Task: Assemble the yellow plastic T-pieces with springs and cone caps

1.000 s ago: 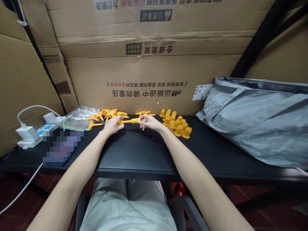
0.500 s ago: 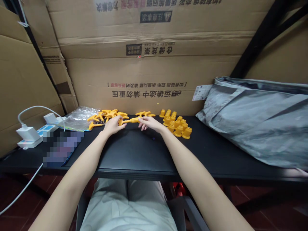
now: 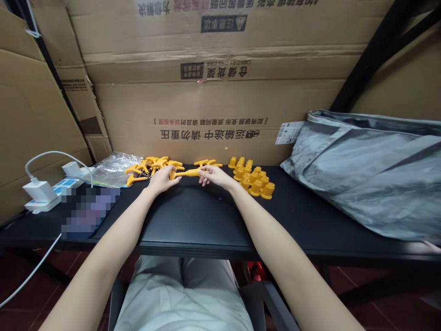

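Observation:
Just above the table, my left hand (image 3: 161, 181) is closed on one end of a yellow plastic T-shaped handle (image 3: 183, 174) with a ridged shaft. On its other end, my right hand (image 3: 214, 177) pinches a wider yellow sleeve-like part (image 3: 193, 172); my fingers partly hide it. The shaft lies nearly level between both hands. Behind my left hand is a loose pile of yellow T-shaped handles (image 3: 159, 163). A few more yellow handles (image 3: 207, 163) lie behind my right hand. Right of that hand stand several yellow flanged cups (image 3: 255, 187) in rows.
A clear plastic bag (image 3: 112, 169) lies at the left back. A white power strip (image 3: 51, 197) with chargers and cables sits at the left, beside a pixelated flat item (image 3: 91, 212). A large grey bag (image 3: 365, 174) fills the right side. Cardboard (image 3: 213, 101) walls the black table's back.

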The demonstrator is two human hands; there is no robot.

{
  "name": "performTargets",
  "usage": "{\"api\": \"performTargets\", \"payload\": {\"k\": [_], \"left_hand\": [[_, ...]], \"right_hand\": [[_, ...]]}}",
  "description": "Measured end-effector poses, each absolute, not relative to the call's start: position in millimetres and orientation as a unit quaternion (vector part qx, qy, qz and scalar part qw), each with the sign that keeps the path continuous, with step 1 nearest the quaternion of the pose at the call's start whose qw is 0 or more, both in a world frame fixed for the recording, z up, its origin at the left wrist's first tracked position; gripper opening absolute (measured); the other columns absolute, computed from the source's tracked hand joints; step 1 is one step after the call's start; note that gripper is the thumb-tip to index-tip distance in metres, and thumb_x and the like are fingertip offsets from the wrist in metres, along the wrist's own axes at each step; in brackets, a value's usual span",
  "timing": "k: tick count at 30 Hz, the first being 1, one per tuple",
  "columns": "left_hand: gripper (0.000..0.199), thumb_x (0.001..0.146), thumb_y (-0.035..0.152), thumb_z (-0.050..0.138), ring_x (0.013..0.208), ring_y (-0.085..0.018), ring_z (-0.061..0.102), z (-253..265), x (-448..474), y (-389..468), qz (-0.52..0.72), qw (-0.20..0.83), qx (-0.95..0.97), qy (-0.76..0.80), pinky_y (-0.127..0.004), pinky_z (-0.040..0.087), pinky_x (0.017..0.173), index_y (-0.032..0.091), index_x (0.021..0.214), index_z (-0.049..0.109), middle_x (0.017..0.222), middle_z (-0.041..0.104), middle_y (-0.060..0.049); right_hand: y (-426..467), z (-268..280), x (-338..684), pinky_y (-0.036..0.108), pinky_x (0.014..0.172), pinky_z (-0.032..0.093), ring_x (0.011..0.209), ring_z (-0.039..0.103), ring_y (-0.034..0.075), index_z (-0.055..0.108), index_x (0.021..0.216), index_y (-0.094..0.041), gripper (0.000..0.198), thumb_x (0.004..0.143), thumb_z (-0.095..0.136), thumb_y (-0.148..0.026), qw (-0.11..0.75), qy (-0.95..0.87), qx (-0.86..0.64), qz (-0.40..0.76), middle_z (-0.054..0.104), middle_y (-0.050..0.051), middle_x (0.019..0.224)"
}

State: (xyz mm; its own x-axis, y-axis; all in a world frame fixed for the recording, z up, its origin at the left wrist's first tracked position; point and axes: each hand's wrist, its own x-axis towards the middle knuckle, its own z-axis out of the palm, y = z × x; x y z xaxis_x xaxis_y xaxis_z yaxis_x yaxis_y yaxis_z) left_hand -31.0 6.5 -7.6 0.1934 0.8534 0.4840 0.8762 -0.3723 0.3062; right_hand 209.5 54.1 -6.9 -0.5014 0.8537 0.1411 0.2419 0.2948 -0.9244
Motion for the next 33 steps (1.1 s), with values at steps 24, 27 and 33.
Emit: {"api": "performTargets", "payload": {"k": [24, 27, 33], "left_hand": [[0.03, 0.08, 0.045, 0.061, 0.082, -0.018, 0.062, -9.8, -32.0, 8.1, -0.299, 0.022, -0.768, -0.567, -0.028, 0.047, 0.074, 0.021, 0.099, 0.059, 0.091, 0.066, -0.003], [0.03, 0.08, 0.045, 0.061, 0.082, -0.018, 0.062, -10.1, -31.9, 8.6, -0.299, 0.022, -0.768, -0.566, -0.028, 0.047, 0.074, 0.021, 0.099, 0.059, 0.091, 0.066, -0.003], [0.03, 0.08, 0.044, 0.061, 0.082, -0.019, 0.062, -8.5, -30.1, 7.0, -0.299, 0.017, -0.765, -0.57, -0.028, 0.046, 0.072, 0.021, 0.1, 0.059, 0.093, 0.067, -0.004]], "right_hand": [[51.0, -9.7, 197.3, 0.016, 0.042, 0.04, 0.043, 0.06, 0.009, 0.053, 0.077, -0.017, 0.037, 0.096, 0.046, -0.048, 0.342, -0.71, -0.415, 0.455, 0.065, 0.001, 0.053], [50.4, -9.4, 196.6, 0.017, 0.043, 0.041, 0.044, 0.061, 0.009, 0.053, 0.078, -0.017, 0.035, 0.097, 0.046, -0.045, 0.345, -0.7, -0.422, 0.461, 0.066, 0.002, 0.057], [49.1, -5.9, 201.9, 0.018, 0.047, 0.046, 0.05, 0.063, 0.01, 0.056, 0.097, -0.016, 0.024, 0.094, 0.054, -0.04, 0.344, -0.709, -0.397, 0.47, 0.069, 0.002, 0.067]]}}
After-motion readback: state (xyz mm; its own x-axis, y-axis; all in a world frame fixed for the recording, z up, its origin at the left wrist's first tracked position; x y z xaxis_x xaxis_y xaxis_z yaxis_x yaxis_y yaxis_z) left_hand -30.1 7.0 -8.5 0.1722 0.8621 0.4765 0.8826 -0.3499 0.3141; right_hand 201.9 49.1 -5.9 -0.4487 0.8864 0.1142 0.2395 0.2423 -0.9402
